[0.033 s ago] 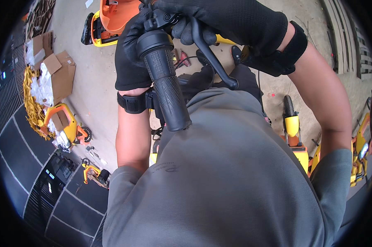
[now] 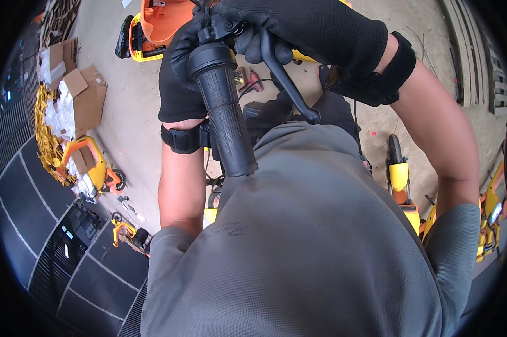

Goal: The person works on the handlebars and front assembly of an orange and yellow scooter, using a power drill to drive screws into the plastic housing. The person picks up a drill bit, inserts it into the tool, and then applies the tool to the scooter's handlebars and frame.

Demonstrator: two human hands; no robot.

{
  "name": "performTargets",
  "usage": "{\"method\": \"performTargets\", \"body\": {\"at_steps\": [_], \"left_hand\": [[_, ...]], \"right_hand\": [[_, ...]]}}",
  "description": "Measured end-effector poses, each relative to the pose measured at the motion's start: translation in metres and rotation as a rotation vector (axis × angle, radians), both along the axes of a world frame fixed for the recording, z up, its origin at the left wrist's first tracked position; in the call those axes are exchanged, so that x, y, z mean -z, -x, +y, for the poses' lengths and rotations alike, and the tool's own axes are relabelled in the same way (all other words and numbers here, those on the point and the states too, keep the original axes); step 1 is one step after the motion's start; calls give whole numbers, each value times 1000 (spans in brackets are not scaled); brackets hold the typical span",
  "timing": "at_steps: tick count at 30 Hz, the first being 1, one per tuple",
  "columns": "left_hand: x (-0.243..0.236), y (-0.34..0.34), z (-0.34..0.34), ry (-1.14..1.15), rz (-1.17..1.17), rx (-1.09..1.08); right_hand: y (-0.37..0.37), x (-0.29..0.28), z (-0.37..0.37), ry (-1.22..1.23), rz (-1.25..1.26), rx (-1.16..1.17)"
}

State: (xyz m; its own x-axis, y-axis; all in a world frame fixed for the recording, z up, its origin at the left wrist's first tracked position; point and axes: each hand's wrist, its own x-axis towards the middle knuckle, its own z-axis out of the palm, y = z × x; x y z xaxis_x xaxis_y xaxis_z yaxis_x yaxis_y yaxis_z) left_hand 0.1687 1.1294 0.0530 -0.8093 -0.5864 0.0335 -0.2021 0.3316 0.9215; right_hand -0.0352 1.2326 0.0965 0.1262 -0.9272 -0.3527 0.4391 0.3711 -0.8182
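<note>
A black handlebar grip (image 2: 225,112) with a textured sleeve points down toward my grey shirt. At its upper end is a black brake lever (image 2: 287,84) on a clamp (image 2: 219,27). My left hand (image 2: 180,73), in a black glove, is closed around the clamp area beside the grip's collar. My right hand (image 2: 315,36), also gloved in black, reaches across from the right, its fingers curled around the base of the lever. Some fingertips are hidden behind the clamp and lever, and the top of the assembly is cut off by the upper edge.
An orange and yellow vehicle body part (image 2: 163,25) lies beyond my left hand. Cardboard boxes (image 2: 87,101) stand at the left, near a yellow scooter frame (image 2: 90,163). More yellow scooters (image 2: 398,175) are at the right, with wooden pallets (image 2: 467,50) behind. A red tool (image 2: 254,81) lies on the floor.
The background has shifted slightly in the view, and the lever's tip sits a little further left. Both hands keep their hold on the clamp and lever.
</note>
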Motion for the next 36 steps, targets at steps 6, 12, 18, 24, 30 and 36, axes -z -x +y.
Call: {"method": "performTargets", "body": {"at_steps": [6,12,18,24,30,36], "left_hand": [[-14,-2,8,-272,19,-155],[-24,-5,20,137,-98,-113],[-65,-3,47,-911,35,-499],[-78,3,62,-579,-228,-455],[-68,-2,64,-715,-121,-440],[-80,11,72,-634,-238,-571]], "right_hand": [[-12,20,-20,237,231,7],[-1,15,-12,287,236,-46],[0,27,-29,109,-119,-67],[10,28,-33,230,-72,-78],[14,28,-33,226,-106,-101],[25,14,-7,289,-53,-52]]}}
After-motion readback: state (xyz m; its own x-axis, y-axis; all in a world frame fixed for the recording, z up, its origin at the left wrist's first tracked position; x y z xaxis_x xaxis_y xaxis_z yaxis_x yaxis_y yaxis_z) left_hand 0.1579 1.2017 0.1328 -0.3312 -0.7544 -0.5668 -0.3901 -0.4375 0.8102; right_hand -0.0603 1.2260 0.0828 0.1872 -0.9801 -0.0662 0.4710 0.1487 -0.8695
